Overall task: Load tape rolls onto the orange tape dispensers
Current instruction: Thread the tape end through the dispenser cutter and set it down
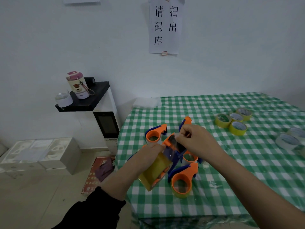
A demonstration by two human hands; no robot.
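In the head view, the left hand gripped the body of an orange dispenser held just above the table, close to its left edge, with a yellow tape roll already seated on the hub. The right hand pinched what looked like the loose tape end at the dispenser's orange head, though blur made the strip hard to trace. The step in hand seemed to be threading the tape past the cutter. The next move likely called for drawing the end flat over the blade without letting it fold or stick to the fingers. Other dispensers lay near the left edge under the hands. Spare yellow rolls sat toward the far right corner, and clear rolls by the right edge, not yet loaded.
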